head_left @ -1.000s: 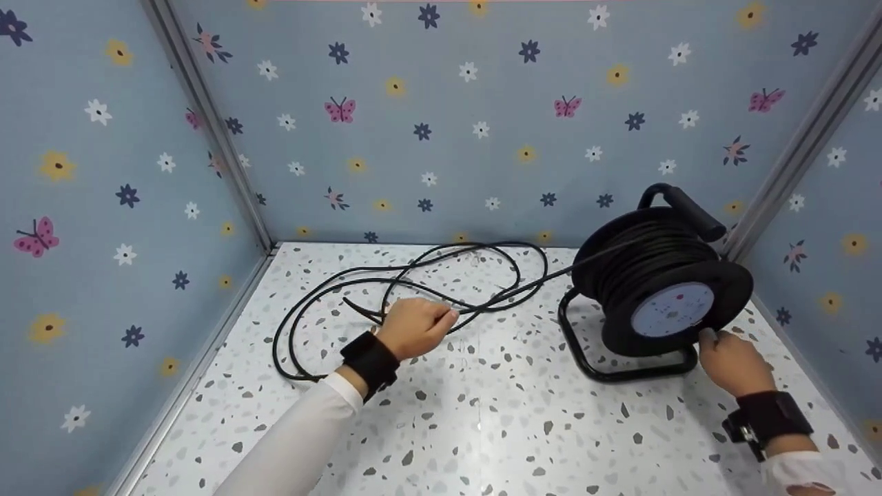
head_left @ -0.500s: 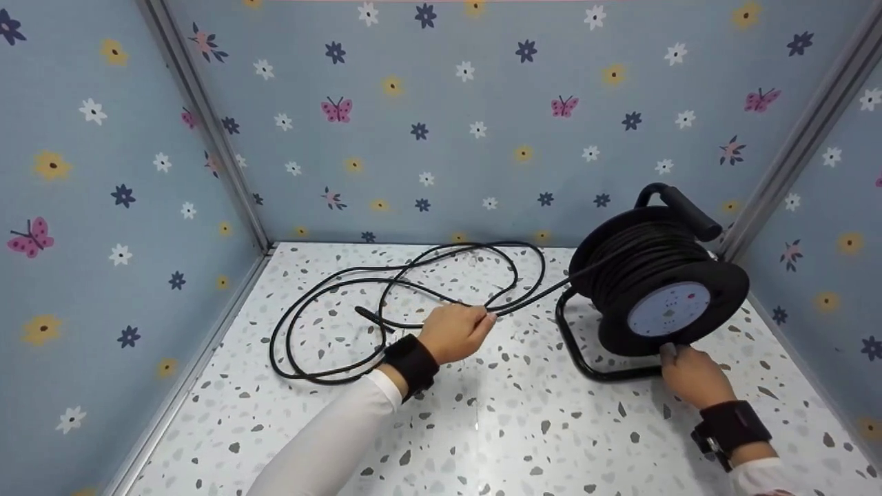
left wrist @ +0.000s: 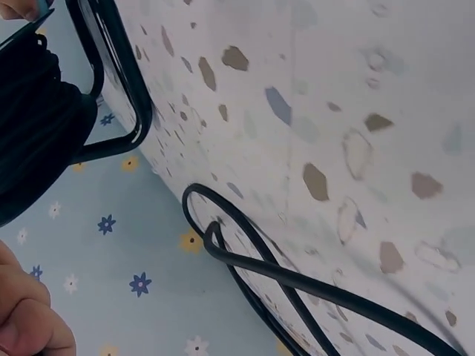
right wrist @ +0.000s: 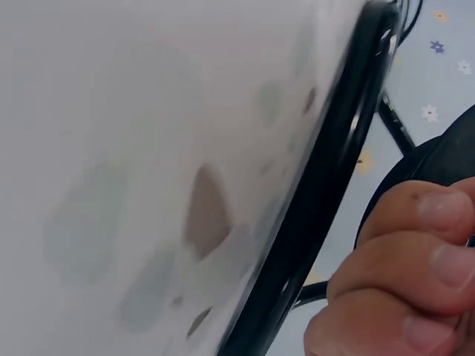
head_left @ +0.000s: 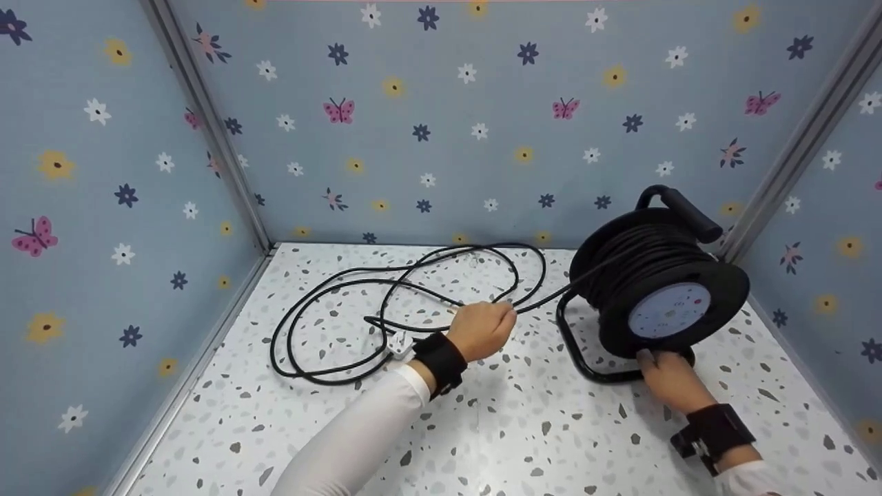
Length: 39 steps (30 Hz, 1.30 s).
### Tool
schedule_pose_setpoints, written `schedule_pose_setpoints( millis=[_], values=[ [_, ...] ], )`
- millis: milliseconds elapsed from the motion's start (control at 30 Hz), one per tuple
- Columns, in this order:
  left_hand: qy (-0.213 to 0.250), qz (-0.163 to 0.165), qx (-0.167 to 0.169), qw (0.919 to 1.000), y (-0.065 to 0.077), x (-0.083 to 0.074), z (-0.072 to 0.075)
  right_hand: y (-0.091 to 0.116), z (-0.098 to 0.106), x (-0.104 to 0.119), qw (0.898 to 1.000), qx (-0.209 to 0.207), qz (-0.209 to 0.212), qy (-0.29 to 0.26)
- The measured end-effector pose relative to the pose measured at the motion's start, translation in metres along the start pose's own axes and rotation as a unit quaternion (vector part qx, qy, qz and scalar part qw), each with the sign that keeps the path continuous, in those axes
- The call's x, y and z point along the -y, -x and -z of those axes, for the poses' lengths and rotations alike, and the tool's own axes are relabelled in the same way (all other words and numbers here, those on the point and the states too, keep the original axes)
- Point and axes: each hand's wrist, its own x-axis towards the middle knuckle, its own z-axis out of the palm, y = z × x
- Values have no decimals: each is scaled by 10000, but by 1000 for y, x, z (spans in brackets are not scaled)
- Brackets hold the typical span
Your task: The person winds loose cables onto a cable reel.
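Walls [head_left: 441, 158] of smooth blue panel, printed with flowers and pink butterflies, meet at grey metal posts [head_left: 207, 124] around a glossy white surface [head_left: 517, 427] flecked with angular chips. On its right side stands a black cable reel [head_left: 654, 284], matt and drum-shaped, with a round pale-blue face [head_left: 668, 311], a glossy tubular stand [right wrist: 319, 178] and a straight, rounded grip on top. Smooth black cord [left wrist: 297, 279] fills the drum in tight ridges, runs off to the left hand [head_left: 480, 331], and lies beyond in loose oval loops. That hand is closed, pinching the cord. The right hand [head_left: 675, 380] has its fingers curled in a hold at the reel's lower rim; exactly which part they grip is hidden. Black wrist straps [head_left: 441, 362] sit beside white sleeves. A small, blocky white plug [head_left: 400, 343] lies just beside the left strap.
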Motion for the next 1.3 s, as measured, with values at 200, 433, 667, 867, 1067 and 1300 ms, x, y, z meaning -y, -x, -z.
schedule_pose_setpoints(
  millis=[200, 433, 667, 867, 1067, 1300],
  values=[
    [169, -35, 80, 9998, -9, -13, -3, 4, -8, 14, 9976, 201, -387, -531],
    [213, -38, 230, 9995, -20, -34, -8, 5, -14, 36, 9913, 170, -305, -1269],
    [785, 204, -94, 9967, -37, -62, -18, 6, -12, 62, 9838, 8, 64, -1791],
    [1683, 489, -44, 9845, -45, -83, -28, 6, -11, 80, 9757, -251, 269, -2158],
    [2333, 553, 419, 9699, -47, -91, -24, 6, -8, 88, 9740, -375, 420, -2194],
    [2621, 508, 1009, 9584, -46, -84, -5, 5, -2, 87, 9725, -450, 375, -2254]
  ],
)
